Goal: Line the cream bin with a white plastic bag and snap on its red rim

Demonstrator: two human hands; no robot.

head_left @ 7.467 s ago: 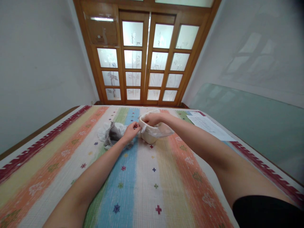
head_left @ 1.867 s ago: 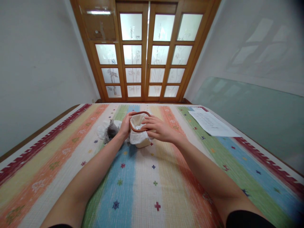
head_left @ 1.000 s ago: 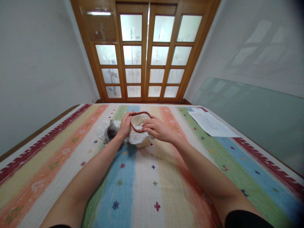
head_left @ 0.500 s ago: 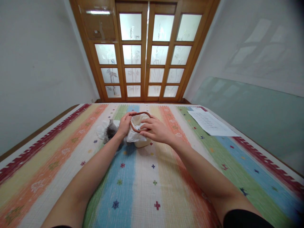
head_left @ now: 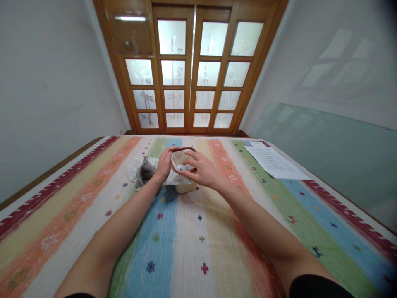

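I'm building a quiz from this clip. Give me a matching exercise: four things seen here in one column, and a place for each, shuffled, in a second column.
Things:
1. brown ring
2. grey cloth
3. sheet of paper
4. wooden door

Places:
A. flat on the striped cover, far right
B. held between the left hand and right hand, at the mouth of the small white tub
C. beyond the far end of the cover
D. just left of the left hand

Pairs: 1-B, 2-D, 3-A, 4-C
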